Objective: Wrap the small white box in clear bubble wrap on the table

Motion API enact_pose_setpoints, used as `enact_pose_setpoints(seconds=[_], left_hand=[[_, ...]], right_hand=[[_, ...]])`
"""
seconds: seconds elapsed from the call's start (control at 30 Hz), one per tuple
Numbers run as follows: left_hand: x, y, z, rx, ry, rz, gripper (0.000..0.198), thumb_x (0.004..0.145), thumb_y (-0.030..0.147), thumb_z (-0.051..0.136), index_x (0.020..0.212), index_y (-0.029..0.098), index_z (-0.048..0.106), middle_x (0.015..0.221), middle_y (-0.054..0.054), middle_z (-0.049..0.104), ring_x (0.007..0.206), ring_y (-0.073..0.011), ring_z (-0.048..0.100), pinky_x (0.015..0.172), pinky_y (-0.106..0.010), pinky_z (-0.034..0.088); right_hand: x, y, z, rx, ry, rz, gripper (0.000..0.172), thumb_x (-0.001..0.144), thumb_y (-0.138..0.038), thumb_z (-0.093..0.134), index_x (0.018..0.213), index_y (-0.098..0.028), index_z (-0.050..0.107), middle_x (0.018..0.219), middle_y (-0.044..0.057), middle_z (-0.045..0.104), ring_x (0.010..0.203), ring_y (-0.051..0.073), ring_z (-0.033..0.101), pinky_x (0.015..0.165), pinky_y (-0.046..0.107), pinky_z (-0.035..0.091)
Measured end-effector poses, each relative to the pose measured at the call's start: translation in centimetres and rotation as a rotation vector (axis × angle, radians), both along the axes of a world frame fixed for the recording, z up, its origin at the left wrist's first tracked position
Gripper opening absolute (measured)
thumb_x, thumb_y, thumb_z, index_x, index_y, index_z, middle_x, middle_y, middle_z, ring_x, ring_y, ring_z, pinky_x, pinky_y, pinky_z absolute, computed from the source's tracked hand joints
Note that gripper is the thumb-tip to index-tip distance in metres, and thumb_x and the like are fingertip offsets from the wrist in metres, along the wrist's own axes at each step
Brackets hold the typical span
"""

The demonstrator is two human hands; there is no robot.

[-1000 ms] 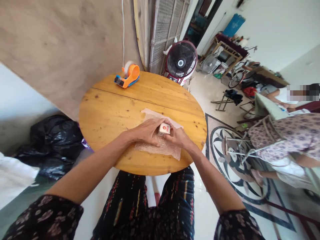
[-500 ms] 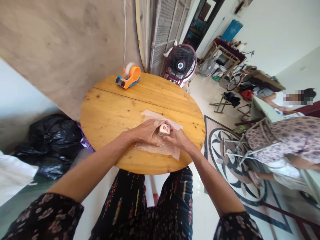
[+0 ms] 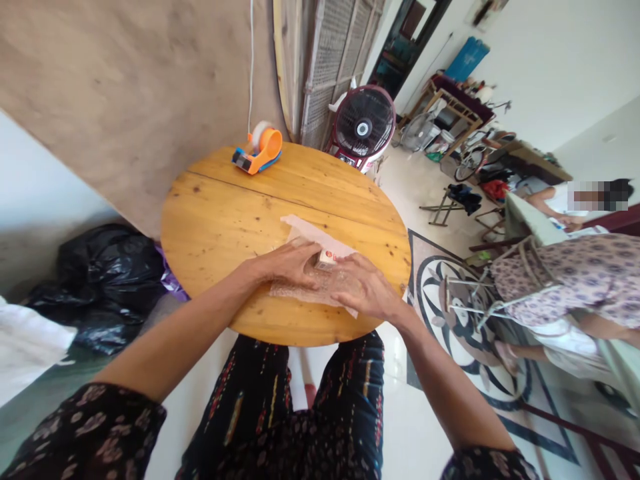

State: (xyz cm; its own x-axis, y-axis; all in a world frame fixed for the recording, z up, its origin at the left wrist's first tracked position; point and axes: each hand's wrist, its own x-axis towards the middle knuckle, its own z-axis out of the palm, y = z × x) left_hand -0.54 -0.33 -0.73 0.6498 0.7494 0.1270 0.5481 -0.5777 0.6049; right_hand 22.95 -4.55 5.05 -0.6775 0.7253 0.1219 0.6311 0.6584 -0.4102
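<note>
A sheet of bubble wrap [image 3: 306, 230] lies on the round wooden table [image 3: 215, 220], near its front edge. On the wrap stands a small box [image 3: 327, 257] with a red and white label. My left hand [image 3: 285, 263] comes in from the left, its fingers pressed together against the box's left side and holding it. To the right of the box, my right hand [image 3: 364, 288] lies over the near right part of the wrap with fingers stretched out flat. It hides the wrap's near corner and part of the box.
An orange tape dispenser [image 3: 260, 152] sits at the table's far edge. A standing fan [image 3: 364, 127] is behind the table. Black bags [image 3: 107, 267] lie on the floor at left. Another person in a flowered garment [image 3: 575, 273] sits at right, beside a metal stand [image 3: 475, 293].
My right hand has left the box's right side and slid nearer and rightward, flattening on the bubble wrap. My left hand stays at the box.
</note>
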Motion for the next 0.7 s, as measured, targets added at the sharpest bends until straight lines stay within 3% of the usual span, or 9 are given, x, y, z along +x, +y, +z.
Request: enact_pose_setpoints(seconds=[0.1,0.3,0.47,0.6,0.7], left_hand=[[0.1,0.0,0.1,0.025,0.084,0.004,0.052,0.068,0.061,0.066,0.096,0.017,0.059,0.1,-0.011,0.06,0.097,-0.0308,0.055,0.081,-0.038,0.044],[0.1,-0.1,0.4,0.048,-0.04,-0.034,0.054,0.076,0.05,0.063,0.119,0.02,0.052,0.115,-0.009,0.058,0.107,-0.0287,0.053,0.089,-0.037,0.042],[0.3,0.1,0.4,0.079,-0.038,-0.044,0.036,0.079,0.047,0.059,0.1,0.018,0.057,0.098,-0.008,0.062,0.094,-0.0268,0.056,0.082,-0.035,0.042],[0.4,0.3,0.3,0.102,-0.056,-0.027,0.037,0.081,0.052,0.056,0.095,0.017,0.056,0.096,-0.009,0.061,0.09,-0.0265,0.056,0.08,-0.037,0.042],[0.4,0.2,0.7,0.093,-0.105,-0.037,0.038,0.083,0.052,0.053,0.096,0.017,0.056,0.097,-0.009,0.062,0.091,-0.0261,0.056,0.081,-0.037,0.043]], right_hand=[[0.2,-0.5,-0.5,0.087,-0.07,0.009,0.052,0.08,-0.043,0.067,0.126,-0.021,0.058,0.114,0.012,0.056,0.107,0.028,0.053,0.094,0.046,0.047],[0.4,-0.4,-1.1,0.178,-0.135,0.04,0.071,0.078,-0.052,0.066,0.138,-0.02,0.046,0.129,0.017,0.046,0.12,0.033,0.043,0.099,0.054,0.04],[-0.7,-1.0,-1.4,0.184,-0.197,0.11,0.071,0.074,-0.053,0.07,0.135,-0.024,0.05,0.131,0.016,0.047,0.119,0.035,0.042,0.1,0.054,0.037],[-0.8,-0.8,-2.3,0.269,-0.251,0.067,0.049,0.081,-0.033,0.064,0.128,-0.023,0.057,0.129,0.017,0.048,0.117,0.035,0.043,0.096,0.053,0.039],[-0.6,-0.3,-2.8,0.275,-0.154,-0.01,0.026,0.088,-0.021,0.052,0.11,-0.023,0.066,0.113,0.014,0.055,0.105,0.028,0.05,0.088,0.044,0.045]])
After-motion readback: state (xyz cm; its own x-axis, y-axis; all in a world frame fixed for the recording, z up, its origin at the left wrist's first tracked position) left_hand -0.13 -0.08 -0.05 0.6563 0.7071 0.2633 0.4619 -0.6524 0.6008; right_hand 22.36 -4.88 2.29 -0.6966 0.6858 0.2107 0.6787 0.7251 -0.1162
